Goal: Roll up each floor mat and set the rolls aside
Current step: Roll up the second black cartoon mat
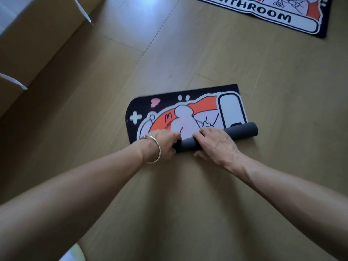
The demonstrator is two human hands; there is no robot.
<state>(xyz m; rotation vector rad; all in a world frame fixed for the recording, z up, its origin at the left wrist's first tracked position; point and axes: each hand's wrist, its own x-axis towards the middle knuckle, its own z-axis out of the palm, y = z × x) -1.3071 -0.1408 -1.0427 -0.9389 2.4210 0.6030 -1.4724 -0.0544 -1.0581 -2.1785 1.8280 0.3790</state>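
A view looks down from head height at a pale wooden floor (188, 194), with two bare forearms reaching forward from the bottom corners; a floor mat (188, 113) lies in the middle of the floor, partly rolled, its near edge wound into a dark grey roll (239, 130) that runs slantwise from lower left to upper right; the part still flat beyond the roll shows a cartoon print in black, orange and white, with a small pink heart and a white cross near its rounded left corner. The left hand (163, 143) rests palm down at the left end of the roll, fingers bent over the top of it and touching the printed surface; a silver bangle (155, 149) circles that wrist. The right hand (216, 144) lies just beside it, palm down on the middle of the roll, fingers curled over the roll's far side and the thumb tucked at its near side; both hands press on the roll rather than pinching it. A second mat (273, 14) lies flat well apart in the upper right corner, cut off by the frame, with the word BATHROOM in dark letters on white. Pale furniture (11, 12) fills the upper left corner.
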